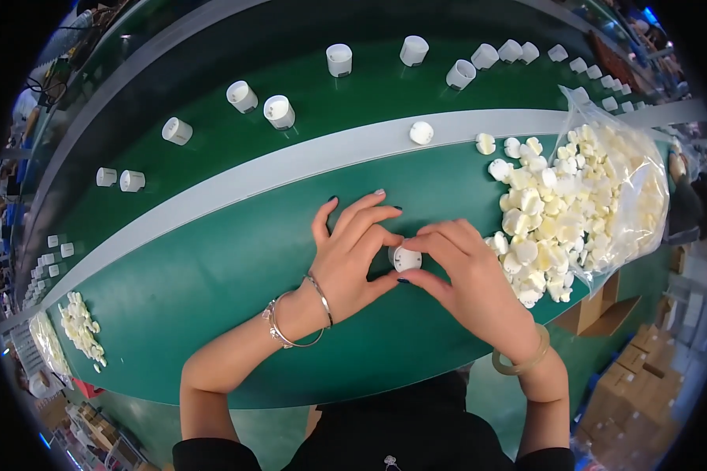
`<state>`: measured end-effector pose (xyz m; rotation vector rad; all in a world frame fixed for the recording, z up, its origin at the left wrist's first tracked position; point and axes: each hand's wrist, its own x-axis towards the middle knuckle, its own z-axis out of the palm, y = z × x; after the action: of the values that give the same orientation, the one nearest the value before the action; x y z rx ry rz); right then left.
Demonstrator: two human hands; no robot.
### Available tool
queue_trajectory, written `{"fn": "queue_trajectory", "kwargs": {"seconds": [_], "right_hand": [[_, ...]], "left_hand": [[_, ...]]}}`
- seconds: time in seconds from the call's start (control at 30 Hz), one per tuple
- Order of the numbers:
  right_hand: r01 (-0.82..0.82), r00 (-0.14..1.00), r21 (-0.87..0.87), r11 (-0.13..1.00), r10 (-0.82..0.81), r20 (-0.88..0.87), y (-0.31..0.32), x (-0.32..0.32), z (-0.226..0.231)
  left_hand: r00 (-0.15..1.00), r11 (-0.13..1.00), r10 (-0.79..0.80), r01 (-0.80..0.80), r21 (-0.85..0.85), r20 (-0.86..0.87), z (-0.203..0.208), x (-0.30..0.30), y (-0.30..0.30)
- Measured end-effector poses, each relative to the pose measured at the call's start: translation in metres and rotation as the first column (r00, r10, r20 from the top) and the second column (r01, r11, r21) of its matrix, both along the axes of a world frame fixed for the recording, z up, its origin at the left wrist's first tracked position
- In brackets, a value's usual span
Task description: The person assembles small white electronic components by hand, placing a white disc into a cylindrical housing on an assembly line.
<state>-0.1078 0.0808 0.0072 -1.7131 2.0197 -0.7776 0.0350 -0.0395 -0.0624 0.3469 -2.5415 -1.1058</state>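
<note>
Over the green work surface, a small white round piece point(406, 260) with dark marks on its face is pinched between my two hands. My left hand point(346, 255) has its thumb and index finger at the piece's left side, the other fingers spread away. From the right, my right hand point(467, 275) grips the piece with thumb and fingertips. To its right lies a heap of white and cream plastic caps point(546, 228), partly spilling from a clear plastic bag point(640, 196). A single white cap point(421, 133) rests on the grey rail beyond my hands.
Past the grey rail point(291, 162), a dark green belt carries spaced white cylindrical cups point(279, 113) and more at both ends. A smaller pile of cream pieces point(79, 328) lies at the far left beside another bag point(49, 344). Cardboard boxes point(632, 385) stand on the floor at lower right.
</note>
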Motion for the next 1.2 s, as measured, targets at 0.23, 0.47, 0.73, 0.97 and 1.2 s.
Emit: {"fn": "queue_trajectory", "kwargs": {"seconds": [0.23,0.47,0.73,0.97,1.2], "right_hand": [[0.062,0.859,0.239,0.969,-0.174,0.482,-0.004,-0.011,-0.006],[0.064,0.748,0.321,0.945,-0.259,0.612,-0.014,-0.012,-0.015],[0.098,0.711,0.327,0.94,-0.296,0.638,-0.014,-0.009,-0.023],[0.138,0.809,0.273,0.952,-0.268,0.524,-0.011,-0.005,-0.037],[0.23,0.839,0.128,0.965,-0.263,0.477,-0.038,-0.05,-0.005]], "left_hand": [[1.0,1.0,0.015,-0.015,0.003,-0.018,-0.003,-0.001,0.003],[1.0,1.0,0.011,-0.011,-0.005,-0.014,-0.002,-0.003,0.002],[0.999,0.998,0.047,-0.048,-0.034,-0.018,-0.003,-0.002,0.005],[1.0,0.98,-0.002,0.004,-0.199,0.012,0.006,-0.006,0.0],[0.928,0.8,0.34,-0.371,-0.472,-0.153,0.02,-0.028,-0.077]]}}
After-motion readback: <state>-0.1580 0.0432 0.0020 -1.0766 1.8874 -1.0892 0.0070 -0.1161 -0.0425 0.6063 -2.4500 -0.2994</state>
